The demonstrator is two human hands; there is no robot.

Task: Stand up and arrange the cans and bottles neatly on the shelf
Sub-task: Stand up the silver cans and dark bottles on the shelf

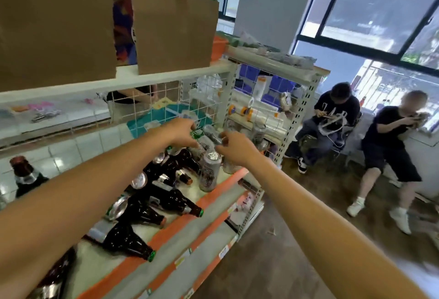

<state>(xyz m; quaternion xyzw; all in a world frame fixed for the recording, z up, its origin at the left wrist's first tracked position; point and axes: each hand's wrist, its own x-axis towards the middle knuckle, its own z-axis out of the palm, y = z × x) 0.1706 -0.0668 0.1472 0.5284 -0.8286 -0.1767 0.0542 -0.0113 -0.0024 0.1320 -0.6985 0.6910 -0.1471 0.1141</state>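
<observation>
Several dark brown bottles lie on their sides on the shelf (183,221) with the orange front edge; one with a green cap (173,201) is in the middle and another (128,243) lies nearer me. Silver cans (139,180) lie among them. One grey can (209,171) stands upright near the shelf's far end. My left hand (181,132) curls its fingers round a green-capped bottle top (196,133) at the far end. My right hand (235,148) pinches the end of a tilted grey can (212,135) beside it. What the hands hold is blurred. One bottle (23,176) stands upright at the far left.
Brown paper bags (175,33) stand on the shelf above. A wire grid panel (166,104) backs the shelf. A second rack (273,108) with tape rolls and bags adjoins on the right. Two seated people (337,118) occupy the floor space further right.
</observation>
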